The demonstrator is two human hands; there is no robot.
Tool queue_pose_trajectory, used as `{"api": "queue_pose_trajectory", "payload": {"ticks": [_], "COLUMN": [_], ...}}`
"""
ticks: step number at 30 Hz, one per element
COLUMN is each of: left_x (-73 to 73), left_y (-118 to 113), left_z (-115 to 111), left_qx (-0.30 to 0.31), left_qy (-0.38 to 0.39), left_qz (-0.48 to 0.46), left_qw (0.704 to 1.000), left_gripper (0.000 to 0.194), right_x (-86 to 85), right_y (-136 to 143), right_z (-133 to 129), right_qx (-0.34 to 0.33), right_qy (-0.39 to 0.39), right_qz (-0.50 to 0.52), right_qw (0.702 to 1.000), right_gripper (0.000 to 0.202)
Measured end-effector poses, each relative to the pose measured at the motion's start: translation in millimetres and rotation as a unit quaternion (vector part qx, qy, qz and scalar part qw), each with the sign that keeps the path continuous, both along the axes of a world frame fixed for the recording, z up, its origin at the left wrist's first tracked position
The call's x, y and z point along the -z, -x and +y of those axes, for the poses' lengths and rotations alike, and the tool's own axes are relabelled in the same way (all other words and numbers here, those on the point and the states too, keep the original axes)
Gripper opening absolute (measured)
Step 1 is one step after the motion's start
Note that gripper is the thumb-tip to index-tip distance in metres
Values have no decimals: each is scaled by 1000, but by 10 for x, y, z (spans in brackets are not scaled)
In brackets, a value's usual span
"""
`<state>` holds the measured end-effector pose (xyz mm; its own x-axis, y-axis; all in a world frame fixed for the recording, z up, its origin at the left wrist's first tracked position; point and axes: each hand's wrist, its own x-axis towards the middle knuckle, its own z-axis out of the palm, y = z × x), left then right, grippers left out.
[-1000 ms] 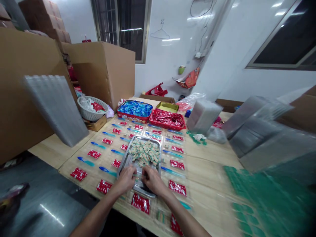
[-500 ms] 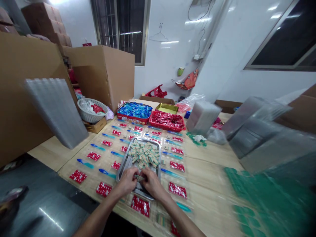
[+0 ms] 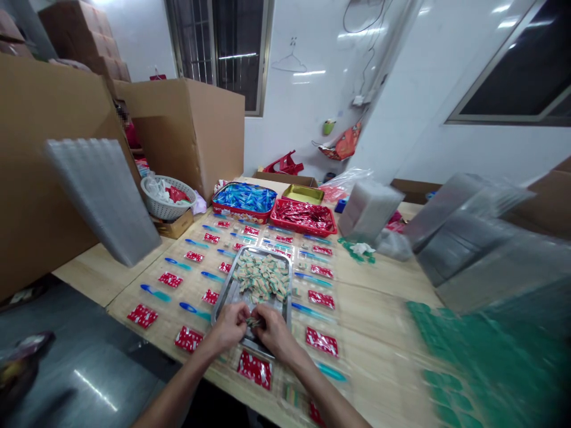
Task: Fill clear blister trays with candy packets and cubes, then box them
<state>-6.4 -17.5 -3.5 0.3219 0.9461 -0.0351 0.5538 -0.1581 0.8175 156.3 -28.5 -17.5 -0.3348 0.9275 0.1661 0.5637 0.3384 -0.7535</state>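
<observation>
My left hand (image 3: 231, 326) and my right hand (image 3: 272, 328) meet over the near end of a metal tray (image 3: 231, 296). Both are closed in a pinch, fingertips close together on small green-and-tan pieces (image 3: 253, 322), partly hidden by the fingers. Farther up the tray lies a loose heap of the same pieces (image 3: 261, 276). Around the tray, rows of clear plastic blisters hold red packets with white marks (image 3: 254, 370) and slim blue-and-turquoise items (image 3: 195, 311). One red packet lies just below my hands, near the table's front edge.
Behind the rows stand a red tin (image 3: 241, 216) of blue items, a red tray (image 3: 303, 227) of shiny red packets and a gold tray (image 3: 304, 195). Stacked clear plastic (image 3: 104, 202) leans at left; more stacks (image 3: 370, 211) and green sheets (image 3: 495, 356) lie right. A person (image 3: 131, 135) is behind cartons.
The view has shifted very slightly. My hands stay over the tray's near end, fingers still pinched on the small pieces, with barely any movement.
</observation>
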Motion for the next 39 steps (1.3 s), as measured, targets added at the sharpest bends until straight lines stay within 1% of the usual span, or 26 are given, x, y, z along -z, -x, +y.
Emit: {"api": "queue_pose_trajectory", "payload": {"ticks": [6,9,13,16,21,27,32,36,39], "left_x": [-67,-60,-22,4,5,13,16,8,35], "left_y": [-2,14,26,20,-1,-11,-9,-15,-18], "left_z": [-23,-17,10,33,55,57,50,52,55], "left_qx": [10,19,25,8,-11,-8,-13,-8,-10], "left_qy": [2,4,-22,-30,-10,-26,-25,-33,-48], "left_qz": [10,18,48,48,39,52,69,75,84], "left_qw": [1000,1000,998,998,999,998,997,997,995], "left_gripper": [30,32,29,26,23,23,23,26,25], "right_x": [-58,-80,-103,-97,-65,-68,-63,-45,-38], "right_y": [30,61,94,81,19,25,14,36,44], "right_z": [-6,-4,15,34,60,59,80,92,91], "right_qx": [-2,3,15,11,10,18,30,22,21], "right_qy": [-2,10,10,-1,7,10,15,16,7], "right_qz": [13,12,3,0,15,25,36,35,36], "right_qw": [1000,1000,1000,1000,1000,999,999,999,999], "right_gripper": [24,23,22,22,21,22,26,21,20]}}
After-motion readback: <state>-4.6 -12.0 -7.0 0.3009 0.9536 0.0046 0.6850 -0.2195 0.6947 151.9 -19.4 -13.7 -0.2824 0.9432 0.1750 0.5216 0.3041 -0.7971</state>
